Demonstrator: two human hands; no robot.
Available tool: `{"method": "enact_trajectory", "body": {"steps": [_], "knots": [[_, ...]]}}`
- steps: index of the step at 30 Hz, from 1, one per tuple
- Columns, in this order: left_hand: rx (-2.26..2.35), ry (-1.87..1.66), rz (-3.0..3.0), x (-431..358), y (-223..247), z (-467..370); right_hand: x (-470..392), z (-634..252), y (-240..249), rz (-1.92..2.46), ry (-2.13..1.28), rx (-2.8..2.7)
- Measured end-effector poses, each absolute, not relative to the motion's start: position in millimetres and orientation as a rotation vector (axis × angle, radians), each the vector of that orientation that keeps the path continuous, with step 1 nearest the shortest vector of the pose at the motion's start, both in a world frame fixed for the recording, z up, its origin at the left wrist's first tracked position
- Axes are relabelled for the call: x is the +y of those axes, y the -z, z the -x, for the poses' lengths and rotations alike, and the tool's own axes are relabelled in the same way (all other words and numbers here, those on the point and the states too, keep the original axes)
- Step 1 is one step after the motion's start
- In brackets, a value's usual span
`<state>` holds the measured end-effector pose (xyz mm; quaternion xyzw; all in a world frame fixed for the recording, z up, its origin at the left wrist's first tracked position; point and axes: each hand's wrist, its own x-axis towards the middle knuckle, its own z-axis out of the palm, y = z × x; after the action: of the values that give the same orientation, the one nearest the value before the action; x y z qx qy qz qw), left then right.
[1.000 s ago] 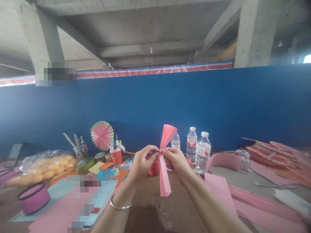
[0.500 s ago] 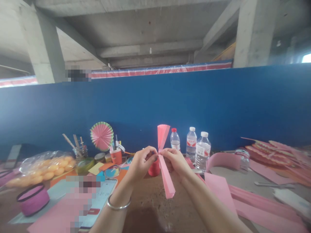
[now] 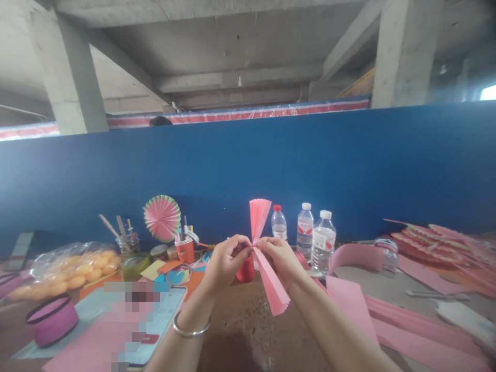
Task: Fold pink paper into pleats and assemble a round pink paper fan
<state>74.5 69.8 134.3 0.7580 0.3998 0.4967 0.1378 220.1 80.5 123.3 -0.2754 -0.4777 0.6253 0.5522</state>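
Observation:
A pleated pink paper strip (image 3: 272, 283) stands upright between my hands, pinched narrow at its middle and fanned out at both ends. My left hand (image 3: 229, 257), with a silver bangle on its wrist, pinches the narrow middle from the left. From the right, the fingers of my right hand (image 3: 282, 257) close on the same middle. The lower end spreads wider than the upper one and leans toward the right. Just behind the hands is a red object (image 3: 245, 270), partly hidden by them.
Three plastic bottles (image 3: 324, 242) stand behind, to the right. Pink paper sheets (image 3: 351, 305) lie at the right. At the left are a round paper fan (image 3: 161, 218), an orange cup of pens (image 3: 185, 250), bagged orange balls (image 3: 83, 268) and a purple band (image 3: 52, 320). A blue partition (image 3: 217, 170) rises behind.
The lower end of the pleated strip has spread wider and swung slightly right. The upper end has opened a little. Both hands keep their pinch at the middle.

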Motion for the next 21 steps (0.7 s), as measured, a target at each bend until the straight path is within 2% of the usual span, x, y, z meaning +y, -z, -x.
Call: {"method": "enact_trajectory", "body": {"steps": [11, 21], "knots": [[1.245, -1.279, -2.344, 69.1, -135.0, -72.1, 78.8, -217.9, -124.2, 0.668, -1.457, -1.178], [1.046, -1.416, -2.116, 75.5, -130.7, -82.3, 75.7, -216.1, -125.8, 0.694, -1.302, -1.138]]}}
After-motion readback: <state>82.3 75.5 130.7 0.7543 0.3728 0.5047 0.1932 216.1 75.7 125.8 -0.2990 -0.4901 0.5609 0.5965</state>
